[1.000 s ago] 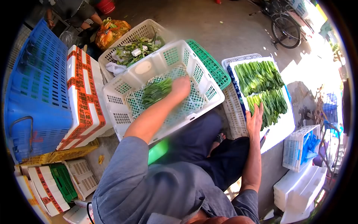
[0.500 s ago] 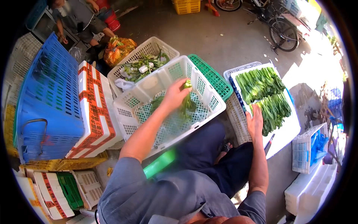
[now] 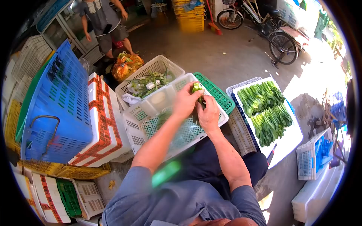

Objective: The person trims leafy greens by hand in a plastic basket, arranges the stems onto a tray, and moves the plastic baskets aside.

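Observation:
Over the right side of the white crate, my left hand and my right hand meet around a small bunch of greens. The pale cut stem ends point up between the fingers, and the leaves below are mostly hidden by my hands. More greens, blurred, lie inside the crate behind my left forearm. To the right, two rows of leafy greens lie side by side on a white board. A knife rests near the board's lower left edge.
Behind the white crate stand a crate of trimmings and a green crate. A blue crate and a taped foam box are at left. Another person stands at the upper left. Bicycles stand at the back right.
My right hand has left the greens on the board and joined my left hand at the bunch. My left hand has lifted the bunch from the crate. The other person now stands farther right in view.

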Demonstrator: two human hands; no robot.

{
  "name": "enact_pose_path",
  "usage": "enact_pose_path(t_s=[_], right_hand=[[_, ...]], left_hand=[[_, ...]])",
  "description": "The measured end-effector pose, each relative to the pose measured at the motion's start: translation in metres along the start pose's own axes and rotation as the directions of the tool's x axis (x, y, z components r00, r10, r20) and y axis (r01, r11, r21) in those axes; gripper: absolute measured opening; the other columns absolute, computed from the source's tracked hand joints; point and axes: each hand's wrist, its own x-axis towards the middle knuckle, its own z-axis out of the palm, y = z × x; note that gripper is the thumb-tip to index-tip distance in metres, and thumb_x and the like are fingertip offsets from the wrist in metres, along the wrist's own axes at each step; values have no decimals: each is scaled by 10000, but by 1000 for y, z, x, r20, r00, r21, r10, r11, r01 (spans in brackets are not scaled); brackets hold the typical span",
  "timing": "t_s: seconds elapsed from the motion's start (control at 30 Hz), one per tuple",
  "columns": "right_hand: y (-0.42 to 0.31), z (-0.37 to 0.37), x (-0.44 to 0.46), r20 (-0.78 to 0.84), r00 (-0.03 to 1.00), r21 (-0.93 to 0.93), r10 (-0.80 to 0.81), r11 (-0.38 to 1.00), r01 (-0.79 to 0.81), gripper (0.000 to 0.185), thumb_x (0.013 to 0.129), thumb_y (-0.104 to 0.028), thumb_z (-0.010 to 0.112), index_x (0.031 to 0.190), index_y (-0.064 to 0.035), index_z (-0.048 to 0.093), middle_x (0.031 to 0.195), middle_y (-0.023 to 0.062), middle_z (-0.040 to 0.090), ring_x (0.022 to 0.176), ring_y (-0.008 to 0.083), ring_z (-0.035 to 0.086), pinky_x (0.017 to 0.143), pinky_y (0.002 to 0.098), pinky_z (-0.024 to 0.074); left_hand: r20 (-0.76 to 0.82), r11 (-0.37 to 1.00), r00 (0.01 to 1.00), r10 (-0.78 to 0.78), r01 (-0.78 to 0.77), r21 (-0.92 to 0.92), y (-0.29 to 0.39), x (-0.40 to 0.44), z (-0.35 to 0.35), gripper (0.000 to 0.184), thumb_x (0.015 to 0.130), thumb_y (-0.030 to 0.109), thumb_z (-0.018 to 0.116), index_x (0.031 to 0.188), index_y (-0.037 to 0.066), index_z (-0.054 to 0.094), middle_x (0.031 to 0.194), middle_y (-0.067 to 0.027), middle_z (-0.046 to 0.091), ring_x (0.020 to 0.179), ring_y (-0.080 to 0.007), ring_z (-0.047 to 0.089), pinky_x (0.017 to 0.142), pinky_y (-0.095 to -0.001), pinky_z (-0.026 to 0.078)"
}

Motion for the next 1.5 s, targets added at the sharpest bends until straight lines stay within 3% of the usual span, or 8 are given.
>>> enact_pose_path(t_s=[0.2,0.33,0.43,0.63,1.03,1.13,1.3,1.5], right_hand=[[2,6,-7,-34,999,97,33,995,-30,248,831,9,709,1072,20,648,1012,183,649,926,365,636,822,417,515],[5,9,-10,-51,997,111,49,993,-43,228,854,28,686,1081,24,665,1010,172,661,927,329,650,827,383,522],[2,13,-13,-85,991,195,100,977,-82,223,872,30,679,1095,29,690,1017,156,668,921,288,659,826,355,523],[4,22,-22,-95,979,256,181,955,-151,211,904,20,670,1111,40,706,1007,148,672,901,239,662,797,317,524],[5,23,-23,-43,983,203,178,965,-166,224,934,-54,646,1144,-11,713,994,124,664,888,252,642,802,343,510],[-2,22,-24,38,996,-5,75,997,-75,452,880,-68,678,1321,-21,593,1133,151,645,1065,358,594,1042,499,421],[-3,1,-18,154,983,-128,-94,985,115,757,801,-132,756,1473,-40,420,1368,204,497,1251,408,502,1118,673,299],[33,-71,7,170,966,-222,-195,948,230,761,767,-41,740,1466,-39,440,991,149,562,886,338,589,784,445,516]], left_hand=[[21,983,989,148,-150,109,-28,-2,-8,352,973,256,674,1189,-16,617,940,-49,665,830,-110,577,731,-289,496],[27,924,981,190,-188,332,-36,-3,-10,382,1026,364,552,1154,5,578,933,-191,676,846,-340,659,762,-411,507],[24,948,989,147,-147,283,-51,2,-12,267,1059,264,541,1129,12,596,931,-49,660,829,-103,586,732,-270,489],[47,984,991,127,-131,118,-29,-12,-13,331,1063,289,513,1206,-1,584,971,-128,701,896,-202,662,817,-324,519],[94,989,989,112,-102,-111,-42,-10,-16,237,1023,188,603,1170,17,531,1022,-86,674,945,-144,640,838,-291,520],[1,974,990,140,-138,181,-25,-12,-18,223,1029,176,581,1172,15,521,1033,-98,681,946,-165,647,834,-291,524],[-96,947,995,25,-55,-316,-11,4,-7,234,1063,248,519,1178,47,494,979,-122,666,909,-244,676,793,-375,570],[26,868,998,-59,64,-492,-9,1,57,254,1056,260,541,1168,35,502,1024,-129,656,967,-262,663,879,-404,555]])
